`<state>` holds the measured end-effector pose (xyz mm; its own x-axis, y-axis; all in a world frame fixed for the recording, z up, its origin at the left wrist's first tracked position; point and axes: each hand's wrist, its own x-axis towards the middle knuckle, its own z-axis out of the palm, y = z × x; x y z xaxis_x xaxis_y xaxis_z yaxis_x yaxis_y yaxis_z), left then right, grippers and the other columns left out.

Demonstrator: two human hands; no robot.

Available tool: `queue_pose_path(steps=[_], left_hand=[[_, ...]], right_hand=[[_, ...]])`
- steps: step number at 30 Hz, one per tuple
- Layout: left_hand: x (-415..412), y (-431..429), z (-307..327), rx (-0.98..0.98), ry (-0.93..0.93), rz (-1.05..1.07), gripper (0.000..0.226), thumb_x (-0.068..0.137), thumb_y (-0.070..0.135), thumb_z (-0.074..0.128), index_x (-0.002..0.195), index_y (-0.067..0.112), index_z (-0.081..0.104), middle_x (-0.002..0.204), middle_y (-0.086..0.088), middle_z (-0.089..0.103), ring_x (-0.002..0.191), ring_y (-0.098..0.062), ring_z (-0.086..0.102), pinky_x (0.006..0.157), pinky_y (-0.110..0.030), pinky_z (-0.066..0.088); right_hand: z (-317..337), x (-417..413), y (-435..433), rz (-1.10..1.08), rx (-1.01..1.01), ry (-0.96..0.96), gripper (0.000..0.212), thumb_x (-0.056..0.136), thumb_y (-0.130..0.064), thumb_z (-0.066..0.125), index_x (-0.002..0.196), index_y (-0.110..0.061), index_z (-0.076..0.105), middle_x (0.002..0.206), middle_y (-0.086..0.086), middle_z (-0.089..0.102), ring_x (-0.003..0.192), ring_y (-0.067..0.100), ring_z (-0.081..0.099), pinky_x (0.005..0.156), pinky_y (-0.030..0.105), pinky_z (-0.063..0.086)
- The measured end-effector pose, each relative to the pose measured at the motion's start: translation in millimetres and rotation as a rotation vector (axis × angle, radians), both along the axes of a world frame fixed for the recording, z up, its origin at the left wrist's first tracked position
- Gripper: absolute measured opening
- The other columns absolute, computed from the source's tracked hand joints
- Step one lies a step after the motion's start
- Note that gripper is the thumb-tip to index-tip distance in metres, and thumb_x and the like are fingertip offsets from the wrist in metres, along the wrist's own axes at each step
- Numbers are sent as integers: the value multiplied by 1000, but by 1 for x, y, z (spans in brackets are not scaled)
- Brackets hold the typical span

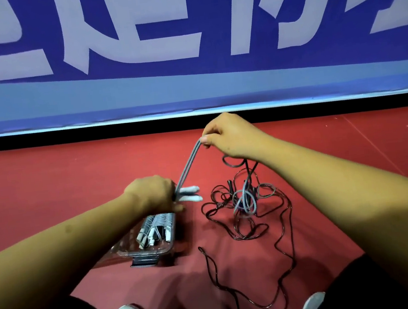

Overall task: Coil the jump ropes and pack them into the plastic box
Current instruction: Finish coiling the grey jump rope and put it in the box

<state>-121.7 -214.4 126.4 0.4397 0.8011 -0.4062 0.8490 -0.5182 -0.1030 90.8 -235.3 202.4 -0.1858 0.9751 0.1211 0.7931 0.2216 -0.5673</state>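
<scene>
- Surface: red floor (48, 184), with a blue banner (188, 74) behind it
- Step in hand: coiling one grey jump rope (188, 163)
- Left hand (151, 196): fingers curled round the rope's white handles (189, 194), just above the plastic box (143, 252)
- Right hand (231, 136): fingertips pinch the doubled strands, pulled taut up and away from the handles
- Next move, by judgement: draw the slack free of the dark rope (235, 237) tangled on the floor to the right, then wrap it round the handles
- Appearance: thin, flexible cord; coiled grey ropes (157, 225) already lie in the box
</scene>
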Motion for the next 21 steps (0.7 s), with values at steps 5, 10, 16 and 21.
queue_pose_path(steps=[5, 10, 16, 21], left_hand=[[22, -25, 8, -98, -94, -181, 52, 85, 67, 56, 72, 17, 48, 80, -7, 63, 73, -29, 58, 63, -30, 41], [30, -38, 37, -232, -408, -203, 22, 84, 28, 68, 74, 19, 51, 62, 0, 51, 56, -16, 42, 49, -20, 33], [29, -41, 59, -187, -764, -106, 20, 84, 23, 73, 86, 23, 54, 63, 5, 51, 53, -10, 40, 48, -21, 34], [18, -25, 73, -237, -1098, 141, 47, 88, 17, 70, 122, 27, 39, 61, -3, 52, 45, -19, 40, 43, -29, 37]], right_hand=[[-13, 18, 16, -74, 31, -18, 21, 91, -27, 61, 80, -14, 73, 80, 7, 72, 79, 25, 65, 78, 39, 53], [-15, 34, 21, -106, 25, 24, 18, 91, -24, 63, 78, -17, 73, 81, 2, 72, 75, 16, 62, 71, 29, 45], [-40, 38, 21, -69, -206, 190, 16, 80, -25, 73, 73, -11, 70, 59, 13, 58, 53, 14, 48, 52, 22, 36], [-58, 23, 12, -56, -349, 229, 27, 92, -27, 65, 69, -15, 72, 52, 7, 46, 45, 17, 35, 47, 24, 29]])
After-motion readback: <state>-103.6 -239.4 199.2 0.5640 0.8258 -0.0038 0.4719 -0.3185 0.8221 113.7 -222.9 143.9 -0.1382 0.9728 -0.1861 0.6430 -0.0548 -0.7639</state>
